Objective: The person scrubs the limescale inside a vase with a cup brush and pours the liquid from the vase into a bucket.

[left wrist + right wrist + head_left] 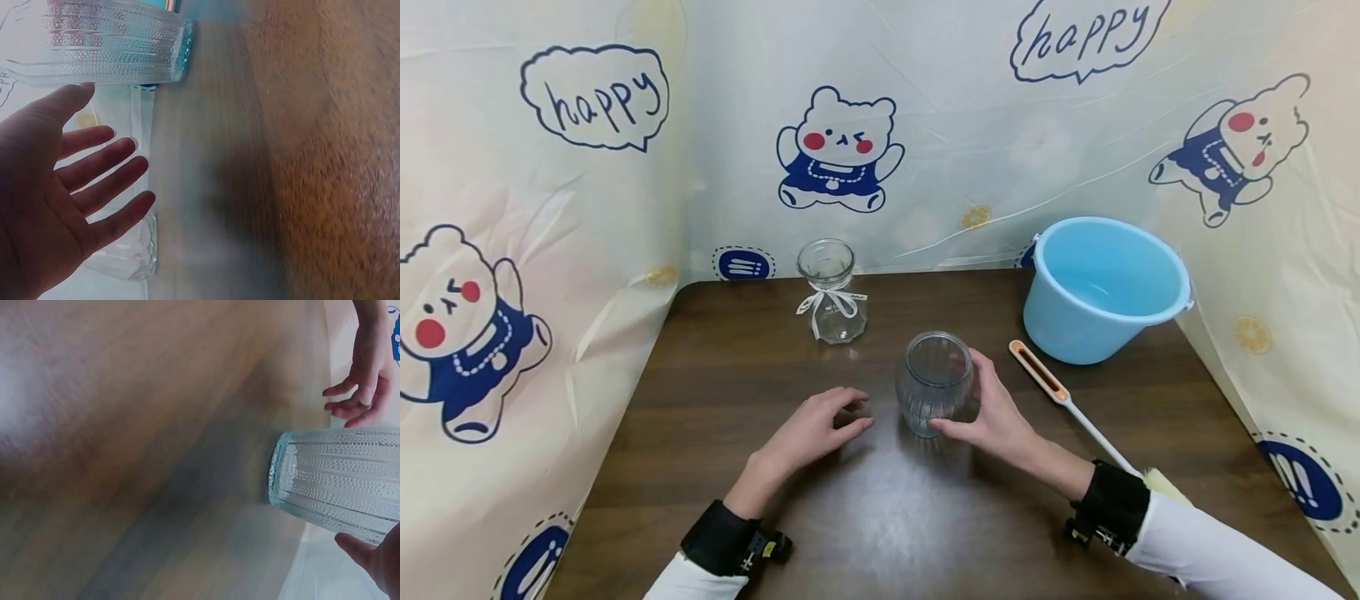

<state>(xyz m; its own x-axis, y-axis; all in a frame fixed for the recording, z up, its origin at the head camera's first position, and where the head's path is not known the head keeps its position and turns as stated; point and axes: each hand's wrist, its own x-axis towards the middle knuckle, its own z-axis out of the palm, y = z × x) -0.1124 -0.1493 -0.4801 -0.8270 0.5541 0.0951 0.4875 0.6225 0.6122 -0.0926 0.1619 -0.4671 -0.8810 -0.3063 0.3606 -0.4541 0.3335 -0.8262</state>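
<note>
A clear glass jar (928, 396) with ribbed, dotted sides stands upright near the table's middle. My right hand (1000, 421) grips it from the right, thumb in front and fingers behind. In the right wrist view the thumb lies against the ribbed jar (337, 478); whether its base touches the table I cannot tell. To the left of the jar, my left hand (812, 429) hovers with loosely bent fingers, holding nothing. The left wrist view shows this left hand (56, 181) with its fingers spread, the thumb close to the jar. Farther back stands a smaller glass vase (835, 319) with a white ribbon bow.
A light blue bucket (1071, 333) stands at the back right. Beside it lies a white and orange long handle (1041, 372), its lower end running to a pale yellow piece (1165, 486) partly behind the right sleeve. Printed cloth (955, 167) borders the brown table (715, 383).
</note>
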